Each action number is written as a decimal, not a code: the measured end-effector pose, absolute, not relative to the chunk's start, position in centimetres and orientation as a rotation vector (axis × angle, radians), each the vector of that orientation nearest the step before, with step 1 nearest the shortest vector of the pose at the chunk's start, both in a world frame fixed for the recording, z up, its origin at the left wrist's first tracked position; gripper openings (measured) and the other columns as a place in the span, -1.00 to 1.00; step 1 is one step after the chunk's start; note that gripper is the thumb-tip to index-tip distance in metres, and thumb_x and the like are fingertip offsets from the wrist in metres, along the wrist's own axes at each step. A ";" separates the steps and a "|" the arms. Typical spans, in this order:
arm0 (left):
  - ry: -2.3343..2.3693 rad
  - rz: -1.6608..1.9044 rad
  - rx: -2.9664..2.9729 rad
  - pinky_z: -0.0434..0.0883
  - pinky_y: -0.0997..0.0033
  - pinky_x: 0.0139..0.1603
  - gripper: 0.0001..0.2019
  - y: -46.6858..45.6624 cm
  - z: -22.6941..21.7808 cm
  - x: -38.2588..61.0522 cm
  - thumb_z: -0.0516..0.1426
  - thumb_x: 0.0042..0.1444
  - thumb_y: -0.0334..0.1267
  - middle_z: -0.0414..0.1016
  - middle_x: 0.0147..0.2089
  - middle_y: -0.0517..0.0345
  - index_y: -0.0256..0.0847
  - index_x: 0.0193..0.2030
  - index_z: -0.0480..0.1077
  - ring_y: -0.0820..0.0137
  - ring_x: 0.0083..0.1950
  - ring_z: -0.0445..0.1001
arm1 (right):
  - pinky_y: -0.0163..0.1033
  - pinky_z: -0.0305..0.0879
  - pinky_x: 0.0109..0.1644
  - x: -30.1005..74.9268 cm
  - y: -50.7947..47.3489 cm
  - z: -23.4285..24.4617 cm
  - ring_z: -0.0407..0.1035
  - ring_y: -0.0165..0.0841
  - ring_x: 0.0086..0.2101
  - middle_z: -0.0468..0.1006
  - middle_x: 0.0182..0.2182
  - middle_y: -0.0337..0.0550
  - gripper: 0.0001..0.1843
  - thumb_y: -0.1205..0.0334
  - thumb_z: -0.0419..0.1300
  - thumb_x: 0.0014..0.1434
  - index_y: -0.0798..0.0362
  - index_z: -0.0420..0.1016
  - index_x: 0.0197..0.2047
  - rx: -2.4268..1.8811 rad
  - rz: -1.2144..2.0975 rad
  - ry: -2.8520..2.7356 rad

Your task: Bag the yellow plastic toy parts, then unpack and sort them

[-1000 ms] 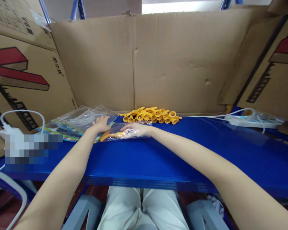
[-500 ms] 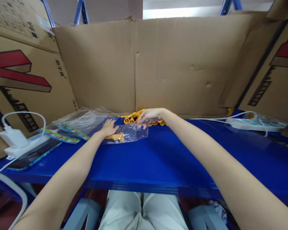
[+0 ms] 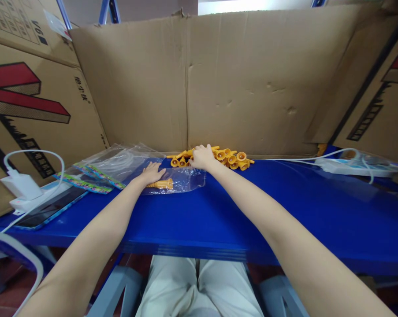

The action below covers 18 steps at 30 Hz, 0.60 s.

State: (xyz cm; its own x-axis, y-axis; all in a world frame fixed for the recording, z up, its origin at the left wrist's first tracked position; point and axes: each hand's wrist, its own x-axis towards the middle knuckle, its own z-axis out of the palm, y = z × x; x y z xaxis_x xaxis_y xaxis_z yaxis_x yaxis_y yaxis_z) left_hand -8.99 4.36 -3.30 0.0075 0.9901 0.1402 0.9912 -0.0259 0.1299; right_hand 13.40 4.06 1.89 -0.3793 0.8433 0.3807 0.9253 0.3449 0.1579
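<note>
Clock set on the middle of the table (image 3: 202,220), 12 at the far side. At 10, clear packs (image 3: 119,160) with bright patterned strips (image 3: 81,183) lie just beyond the phone (image 3: 55,209). At 11, left hand (image 3: 151,173) lies palm down, fingers somewhat spread, on a clear bag (image 3: 188,178); nothing seen pinched. A yellow piece (image 3: 165,184) shows through the film, seemingly inside, blunt end to 3 o'clock, its other end hidden by the hand. At 12, right hand (image 3: 202,156) reaches over the bag's far side into the yellow pile (image 3: 233,159); fingers curved down, tips hidden, so cannot tell if they hold one. Advice on the step, a judgement: keep the left palm flat so the thin film does not skid; with the right, take one piece from the top by its narrow end and lift straight up, as the flared ends look apt to snag neighbours. Lettering: left box (image 3: 63,88), at 10, has "V6" printed sideways high up, a big red block mark cut by the frame, and a short column of characters too small to read surely. Right box (image 3: 367,114), at 2, shows part of a red mark and a dark printed band, nothing legible.
</note>
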 end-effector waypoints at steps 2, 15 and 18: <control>-2.201 -0.316 -2.218 0.05 0.12 0.33 -0.41 4.4 -3.3 -9.0 -0.13 0.24 0.00 0.06 0.40 -0.04 -0.24 0.34 0.10 0.11 0.43 -0.08 | 0.04 0.02 0.10 12.9 4.1 1.8 0.26 -0.04 0.02 0.46 -0.01 0.21 -0.53 0.04 0.08 0.18 0.21 0.49 0.00 -1.632 -0.550 -2.348; -2.222 -0.290 -2.229 0.07 0.16 0.32 -0.41 4.3 -3.1 -9.0 -0.12 0.23 -0.01 0.09 0.39 -0.03 -0.24 0.33 0.12 0.13 0.42 -0.04 | -0.02 0.19 0.02 12.0 4.7 3.7 0.39 -0.06 -0.03 0.53 -0.11 0.18 -0.57 0.21 0.26 0.01 0.17 0.52 -0.03 -1.863 -0.221 -2.191; -2.229 -0.301 -2.226 0.08 0.14 0.31 -0.42 4.3 -3.1 -8.9 -0.11 0.23 -0.01 0.11 0.38 -0.04 -0.24 0.32 0.15 0.11 0.41 -0.02 | -0.10 0.31 -0.07 13.5 5.5 4.5 0.45 -0.12 -0.14 0.56 -0.26 0.15 -0.61 0.17 0.28 -0.01 0.23 0.52 -0.13 -1.803 0.097 -1.979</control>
State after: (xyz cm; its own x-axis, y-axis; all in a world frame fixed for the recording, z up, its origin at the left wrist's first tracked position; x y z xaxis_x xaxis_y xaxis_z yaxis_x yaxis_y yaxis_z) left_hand -8.90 4.34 -3.14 -0.0099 0.9930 0.1178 0.9886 -0.0079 0.1500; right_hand 13.55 5.48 4.55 -0.0367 0.9584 0.2829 0.9260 0.1391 -0.3510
